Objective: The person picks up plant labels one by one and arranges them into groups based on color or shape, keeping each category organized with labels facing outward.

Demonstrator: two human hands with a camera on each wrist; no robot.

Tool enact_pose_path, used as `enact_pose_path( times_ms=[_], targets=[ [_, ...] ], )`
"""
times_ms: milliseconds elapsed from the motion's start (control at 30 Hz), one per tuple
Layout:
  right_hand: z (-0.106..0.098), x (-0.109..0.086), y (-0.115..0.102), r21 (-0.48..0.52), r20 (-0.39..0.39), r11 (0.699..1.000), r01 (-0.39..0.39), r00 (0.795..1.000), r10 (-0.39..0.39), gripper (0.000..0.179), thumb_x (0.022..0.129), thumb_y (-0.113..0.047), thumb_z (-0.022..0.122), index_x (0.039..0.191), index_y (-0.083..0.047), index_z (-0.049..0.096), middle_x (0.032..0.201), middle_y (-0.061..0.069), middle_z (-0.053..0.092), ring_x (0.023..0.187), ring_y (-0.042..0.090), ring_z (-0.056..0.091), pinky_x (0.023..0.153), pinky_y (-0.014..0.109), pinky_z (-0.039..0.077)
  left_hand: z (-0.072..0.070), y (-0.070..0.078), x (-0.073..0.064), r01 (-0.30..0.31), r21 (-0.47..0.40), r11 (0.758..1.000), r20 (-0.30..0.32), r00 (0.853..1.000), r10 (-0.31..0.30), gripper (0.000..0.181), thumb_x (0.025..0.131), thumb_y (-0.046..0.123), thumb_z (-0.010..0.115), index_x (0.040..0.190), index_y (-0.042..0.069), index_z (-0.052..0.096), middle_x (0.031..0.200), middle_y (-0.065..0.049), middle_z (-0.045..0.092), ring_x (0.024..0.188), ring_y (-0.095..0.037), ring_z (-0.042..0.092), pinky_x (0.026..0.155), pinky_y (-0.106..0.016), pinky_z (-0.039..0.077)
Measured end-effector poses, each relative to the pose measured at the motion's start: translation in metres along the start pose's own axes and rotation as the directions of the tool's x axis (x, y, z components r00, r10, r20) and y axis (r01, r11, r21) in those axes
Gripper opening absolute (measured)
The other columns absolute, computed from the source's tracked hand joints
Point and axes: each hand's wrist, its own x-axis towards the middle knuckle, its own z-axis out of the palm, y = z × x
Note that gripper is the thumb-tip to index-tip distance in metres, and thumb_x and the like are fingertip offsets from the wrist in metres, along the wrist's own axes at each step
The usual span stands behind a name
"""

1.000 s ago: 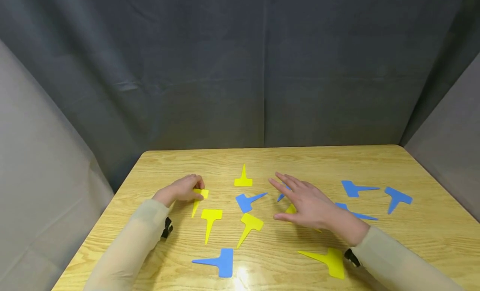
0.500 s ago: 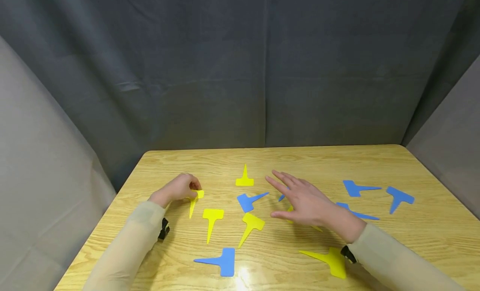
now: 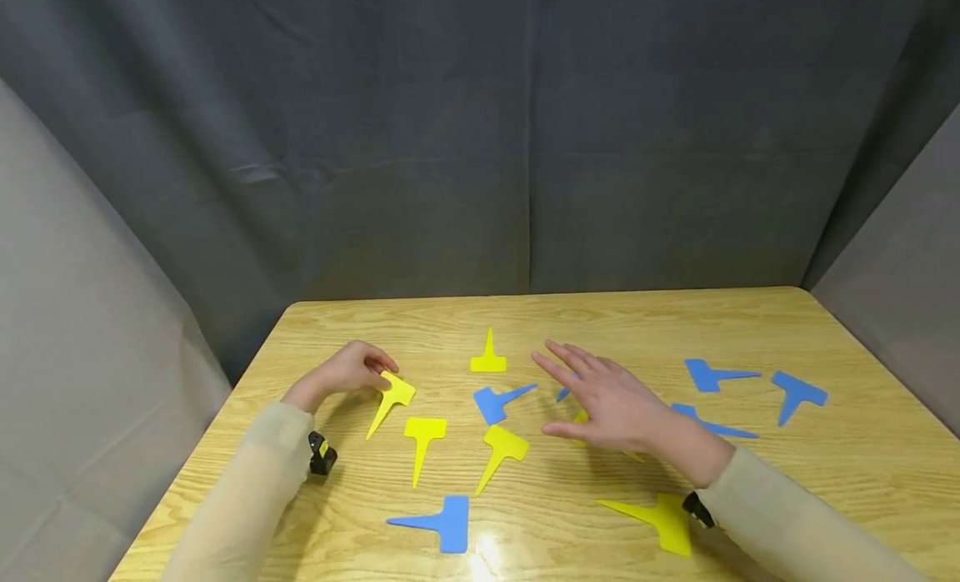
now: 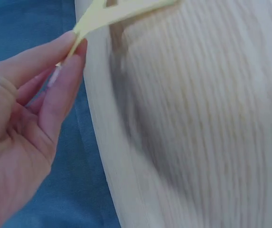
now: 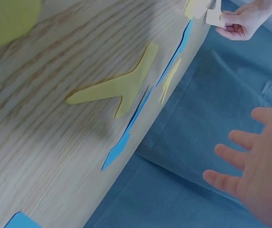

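My left hand (image 3: 351,368) pinches a yellow T-shaped plant label (image 3: 397,389) by a corner of its head, thumb against fingers, at the table's left. In the left wrist view, this yellow label (image 4: 108,15) appears raised off the wood. My right hand (image 3: 617,403), fingers spread, hovers over the table right of the middle and holds nothing. It partly covers a blue label (image 3: 564,393) and a yellow label (image 3: 581,425). Below the right wrist view's top edge, another yellow label (image 5: 126,84) lies flat.
Several yellow and blue labels lie scattered on the wooden table (image 3: 600,315). Nearest the left hand is a yellow label (image 3: 424,436). A blue label (image 3: 448,524) lies near the front, and blue labels (image 3: 798,394) lie at the right. Dark curtain (image 3: 420,148) hangs behind.
The label in my left hand has swung so its stem points further left, and the left wrist has drawn slightly left and turned. My right hand has shifted slightly left.
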Motion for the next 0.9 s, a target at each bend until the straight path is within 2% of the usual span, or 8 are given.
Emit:
enact_pose_path(
  times_ms=[133, 267, 367, 533, 700, 900],
  targets=[
    [-0.001, 0.002, -0.003, 0.006, -0.009, 1.000, 0.014, 1.000, -0.014, 0.090, 0.088, -0.069, 0.051, 0.156, -0.019, 0.022, 0.159, 0.010, 0.021, 0.140, 0.035, 0.029, 0.103, 0.059, 0.034, -0.005, -0.001, -0.007, -0.005, -0.060, 0.998, -0.036, 0.999, 0.003, 0.020, 0.083, 0.003, 0.076, 0.101, -0.003, 0.071, 0.078, -0.006, 0.057, 0.069, -0.017, 0.052, 0.064, -0.030, 0.053],
    [-0.002, 0.006, -0.008, 0.023, -0.012, 0.999, 0.031, 0.999, -0.030, 0.090, 0.087, -0.070, 0.050, 0.157, -0.019, 0.022, 0.159, 0.009, 0.020, 0.141, 0.034, 0.028, 0.104, 0.058, 0.034, -0.014, -0.006, -0.015, -0.003, -0.105, 0.994, -0.080, 0.997, -0.006, 0.020, 0.083, 0.002, 0.075, 0.101, -0.003, 0.069, 0.076, -0.007, 0.055, 0.066, -0.019, 0.059, 0.066, -0.037, 0.057],
    [-0.003, 0.010, -0.013, 0.030, -0.008, 0.999, 0.037, 0.999, -0.037, 0.090, 0.088, -0.070, 0.050, 0.157, -0.022, 0.019, 0.159, 0.009, 0.020, 0.141, 0.034, 0.027, 0.105, 0.058, 0.033, -0.021, -0.014, -0.021, 0.000, -0.123, 0.992, -0.109, 0.994, -0.014, 0.020, 0.085, 0.001, 0.073, 0.103, -0.005, 0.066, 0.078, -0.009, 0.056, 0.067, -0.020, 0.062, 0.067, -0.038, 0.058],
    [-0.002, 0.020, -0.022, 0.040, 0.004, 0.998, 0.056, 0.998, -0.056, 0.090, 0.088, -0.072, 0.046, 0.157, -0.022, 0.020, 0.160, 0.007, 0.019, 0.142, 0.033, 0.027, 0.104, 0.060, 0.031, -0.031, -0.030, -0.028, 0.031, -0.143, 0.989, -0.161, 0.985, -0.055, 0.022, 0.086, -0.002, 0.071, 0.105, -0.010, 0.065, 0.082, -0.011, 0.053, 0.072, -0.021, 0.060, 0.069, -0.036, 0.058],
    [0.000, 0.032, -0.032, 0.045, 0.026, 0.995, 0.087, 0.996, -0.088, 0.091, 0.088, -0.076, 0.039, 0.157, -0.021, 0.020, 0.160, 0.007, 0.018, 0.142, 0.032, 0.025, 0.106, 0.058, 0.031, -0.038, -0.044, -0.027, 0.077, -0.107, 0.991, -0.203, 0.974, -0.097, 0.023, 0.087, -0.001, 0.070, 0.108, -0.010, 0.066, 0.088, -0.013, 0.053, 0.074, -0.019, 0.057, 0.067, -0.029, 0.057],
    [0.005, 0.043, -0.042, 0.048, 0.053, 0.994, 0.095, 0.994, -0.097, 0.091, 0.087, -0.076, 0.039, 0.158, -0.023, 0.017, 0.161, 0.005, 0.015, 0.144, 0.029, 0.021, 0.107, 0.056, 0.030, -0.038, -0.050, -0.016, 0.124, -0.162, 0.979, -0.212, 0.965, -0.157, 0.025, 0.088, -0.001, 0.069, 0.110, -0.010, 0.064, 0.089, -0.012, 0.052, 0.073, -0.018, 0.062, 0.069, -0.032, 0.057]
  ],
)
